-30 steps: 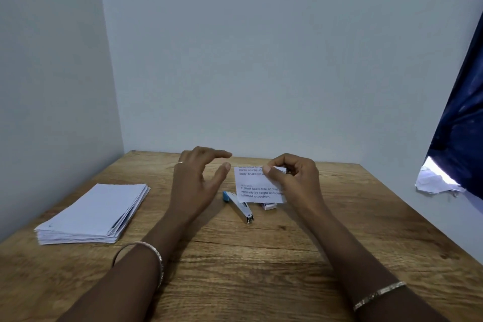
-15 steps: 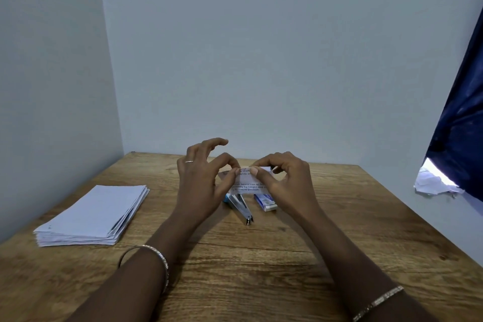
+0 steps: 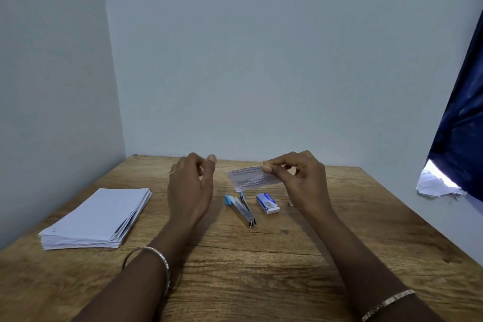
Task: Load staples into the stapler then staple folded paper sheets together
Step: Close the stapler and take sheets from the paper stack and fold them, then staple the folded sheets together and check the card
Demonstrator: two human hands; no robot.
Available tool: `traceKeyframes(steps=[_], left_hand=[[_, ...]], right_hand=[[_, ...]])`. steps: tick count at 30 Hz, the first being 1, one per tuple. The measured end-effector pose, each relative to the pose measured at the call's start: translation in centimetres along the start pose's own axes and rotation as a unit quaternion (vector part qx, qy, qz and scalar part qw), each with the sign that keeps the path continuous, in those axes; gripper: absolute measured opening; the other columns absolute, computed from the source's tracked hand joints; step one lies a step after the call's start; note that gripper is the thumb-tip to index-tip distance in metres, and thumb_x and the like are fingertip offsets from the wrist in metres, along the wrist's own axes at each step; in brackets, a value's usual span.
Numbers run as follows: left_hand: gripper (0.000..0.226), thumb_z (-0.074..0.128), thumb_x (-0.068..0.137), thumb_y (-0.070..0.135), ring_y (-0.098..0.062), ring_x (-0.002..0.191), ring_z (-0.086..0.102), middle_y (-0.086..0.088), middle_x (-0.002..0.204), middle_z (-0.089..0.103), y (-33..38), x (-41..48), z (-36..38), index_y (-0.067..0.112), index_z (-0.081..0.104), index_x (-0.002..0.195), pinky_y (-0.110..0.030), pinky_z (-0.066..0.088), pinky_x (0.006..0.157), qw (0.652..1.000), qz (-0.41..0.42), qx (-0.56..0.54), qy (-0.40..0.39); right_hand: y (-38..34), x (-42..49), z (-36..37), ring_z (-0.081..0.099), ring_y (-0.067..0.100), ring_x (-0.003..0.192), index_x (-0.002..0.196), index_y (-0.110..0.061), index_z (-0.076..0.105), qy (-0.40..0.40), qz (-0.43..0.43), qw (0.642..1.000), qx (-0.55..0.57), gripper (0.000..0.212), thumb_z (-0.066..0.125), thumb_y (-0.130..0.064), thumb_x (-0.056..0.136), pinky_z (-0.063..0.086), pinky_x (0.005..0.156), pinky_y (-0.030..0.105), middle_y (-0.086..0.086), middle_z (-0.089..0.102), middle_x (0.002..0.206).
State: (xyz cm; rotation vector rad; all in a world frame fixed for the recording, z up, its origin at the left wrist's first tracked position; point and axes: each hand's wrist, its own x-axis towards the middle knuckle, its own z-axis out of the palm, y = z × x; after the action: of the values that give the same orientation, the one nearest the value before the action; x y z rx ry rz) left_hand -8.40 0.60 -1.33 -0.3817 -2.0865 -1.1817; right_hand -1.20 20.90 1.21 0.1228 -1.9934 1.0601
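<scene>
My right hand (image 3: pixel 300 180) pinches a small folded paper slip (image 3: pixel 251 176) with printed text by its right edge, holding it above the table. My left hand (image 3: pixel 190 185) hovers to the left of the slip, fingers loosely curled, holding nothing. Below the slip a blue and silver stapler (image 3: pixel 240 206) lies on the wooden table (image 3: pixel 261 256), its top lifted apart from its base. A small blue and white staple box (image 3: pixel 268 202) lies just right of the stapler. A tiny metal bit (image 3: pixel 289 204) rests to the right of the box.
A stack of white paper sheets (image 3: pixel 99 219) lies at the table's left side. Grey walls close the left and back. A dark blue curtain (image 3: pixel 460 125) hangs at the right, with crumpled paper (image 3: pixel 436 185) below it.
Both hands were pinching the slip half a second ago. My left hand has let go and drawn left; my right hand has carried the slip to the right.
</scene>
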Motion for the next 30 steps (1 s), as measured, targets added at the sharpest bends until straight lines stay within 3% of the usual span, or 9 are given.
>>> traceKeyframes(steps=[4, 6, 9, 13, 16, 20, 24, 27, 30], left_hand=[[0.067, 0.044, 0.096, 0.062, -0.010, 0.048, 0.057, 0.003, 0.046, 0.061, 0.3, 0.2, -0.2, 0.016, 0.066, 0.053, -0.028, 0.038, 0.054, 0.969, -0.196, -0.130, -0.078], [0.072, 0.049, 0.088, 0.071, -0.010, 0.035, 0.045, 0.002, 0.041, 0.056, 0.6, 0.6, -0.3, 0.015, 0.067, 0.047, -0.022, 0.033, 0.043, 0.908, -0.308, -0.232, -0.163], [0.063, 0.062, 0.079, 0.071, -0.008, 0.031, 0.036, -0.001, 0.048, 0.060, 0.5, 0.9, -0.4, 0.012, 0.076, 0.060, -0.014, 0.024, 0.031, 0.829, -0.383, -0.290, -0.286], [0.030, 0.077, 0.083, 0.033, -0.005, 0.032, 0.038, -0.002, 0.063, 0.071, 0.3, 0.9, 0.0, 0.005, 0.073, 0.091, -0.013, 0.022, 0.025, 0.780, -0.406, -0.389, -0.275], [0.018, 0.077, 0.084, 0.016, -0.004, 0.041, 0.046, -0.005, 0.074, 0.072, -0.2, 1.0, 0.1, 0.003, 0.071, 0.094, -0.014, 0.025, 0.026, 0.766, -0.398, -0.438, -0.252], [0.027, 0.079, 0.079, 0.014, -0.007, 0.065, 0.073, -0.004, 0.087, 0.080, -0.6, 0.8, 0.2, 0.003, 0.075, 0.103, -0.014, 0.040, 0.036, 0.782, -0.353, -0.441, -0.263], [0.043, 0.084, 0.065, 0.010, -0.023, 0.087, 0.079, -0.018, 0.101, 0.079, -0.9, 0.3, 0.7, -0.001, 0.074, 0.105, -0.018, 0.060, 0.060, 0.759, -0.350, -0.484, -0.257], [0.045, 0.084, 0.068, 0.008, -0.027, 0.093, 0.078, -0.020, 0.105, 0.078, -1.1, 0.0, 1.2, -0.003, 0.073, 0.109, -0.022, 0.062, 0.070, 0.752, -0.330, -0.498, -0.279], [0.042, 0.084, 0.071, 0.010, -0.026, 0.093, 0.078, -0.019, 0.105, 0.078, -1.1, -0.1, 1.3, 0.000, 0.074, 0.110, -0.022, 0.062, 0.070, 0.756, -0.312, -0.497, -0.289]], right_hand=[[-0.1, -0.2, 0.5, 0.064, 0.005, 0.079, 0.080, -0.013, 0.081, -0.012, -0.028, 0.999, 0.021, 0.005, 0.083, -0.008, 0.079, 0.042, 0.064, 0.014, -0.003, 0.076, 0.085], [-0.1, -0.4, 0.9, 0.068, 0.004, 0.079, 0.082, -0.011, 0.081, -0.019, -0.039, 0.999, 0.029, 0.008, 0.082, -0.003, 0.079, 0.049, 0.061, 0.018, -0.002, 0.076, 0.086], [-0.2, -0.6, 1.4, 0.074, 0.013, 0.084, 0.088, -0.006, 0.082, -0.023, -0.052, 0.997, 0.052, 0.009, 0.081, 0.000, 0.081, 0.063, 0.064, 0.037, 0.004, 0.077, 0.091], [-0.1, -0.8, 1.9, 0.075, 0.010, 0.090, 0.092, -0.006, 0.082, -0.034, -0.078, 0.996, 0.032, 0.013, 0.082, -0.003, 0.080, 0.063, 0.073, 0.035, 0.004, 0.080, 0.098], [-0.1, -1.1, 2.1, 0.074, 0.006, 0.095, 0.094, -0.008, 0.083, -0.056, -0.058, 0.997, 0.021, 0.017, 0.086, -0.011, 0.077, 0.062, 0.080, 0.030, 0.003, 0.080, 0.104], [-0.2, -1.2, 2.4, 0.069, 0.000, 0.102, 0.109, -0.021, 0.078, -0.032, 0.038, 0.996, 0.069, 0.039, 0.091, -0.026, 0.073, 0.061, 0.077, 0.024, -0.010, 0.069, 0.120], [0.5, -1.4, 2.3, 0.076, 0.012, 0.088, 0.125, -0.036, 0.061, -0.047, 0.194, 0.964, 0.174, 0.071, 0.095, -0.024, 0.064, 0.063, 0.074, 0.037, -0.012, 0.063, 0.122], [1.2, -1.6, 2.8, 0.078, 0.024, 0.094, 0.113, -0.027, 0.069, -0.056, 0.231, 0.940, 0.244, 0.057, 0.093, -0.013, 0.063, 0.063, 0.086, 0.050, 0.002, 0.076, 0.111], [1.5, -1.6, 3.1, 0.078, 0.028, 0.092, 0.105, -0.018, 0.072, -0.064, 0.232, 0.931, 0.275, 0.042, 0.089, -0.007, 0.068, 0.061, 0.088, 0.051, 0.009, 0.081, 0.098]])
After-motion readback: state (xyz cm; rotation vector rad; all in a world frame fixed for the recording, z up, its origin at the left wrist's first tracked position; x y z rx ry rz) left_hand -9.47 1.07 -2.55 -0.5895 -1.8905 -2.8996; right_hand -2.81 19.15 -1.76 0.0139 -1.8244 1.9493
